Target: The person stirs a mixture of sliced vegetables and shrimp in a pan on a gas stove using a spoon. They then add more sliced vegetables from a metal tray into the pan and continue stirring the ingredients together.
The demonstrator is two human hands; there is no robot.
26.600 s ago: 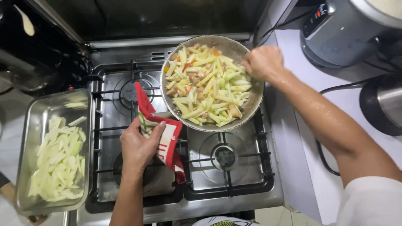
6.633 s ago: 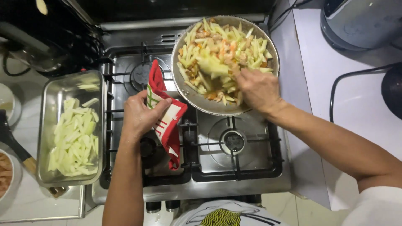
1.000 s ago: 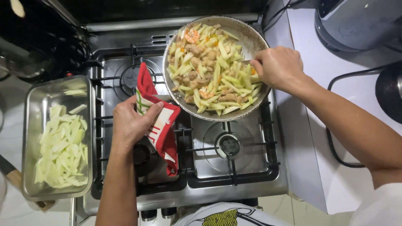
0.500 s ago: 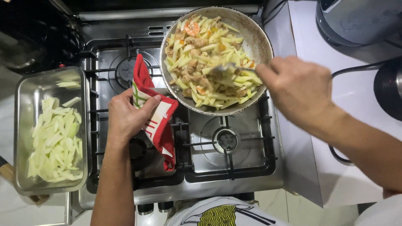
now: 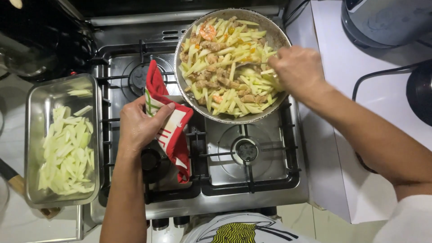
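A metal pan (image 5: pixel 189 96) sits on the far right burner of the gas stove (image 5: pixel 252 184), full of pale vegetable strips, meat pieces and shrimp (image 5: pixel 227 72). My left hand (image 5: pixel 141 126) clamps a red and white pot holder (image 5: pixel 173 130) against the pan's left side. My right hand (image 5: pixel 299 69) hovers over the pan's right edge with its fingers closed; a utensil in the food beneath it is mostly hidden.
A steel tray (image 5: pixel 33 148) with raw pale vegetable strips rests left of the stove. A wooden handle (image 5: pixel 13 180) pokes from under it. On the white counter at right stand a grey appliance (image 5: pixel 382 20), a black cable (image 5: pixel 382 74) and a dark pot (image 5: pixel 420 90).
My right hand has swung back from the pan's lower right to its right rim, stirring the food. My left hand keeps its grip on the pot holder.
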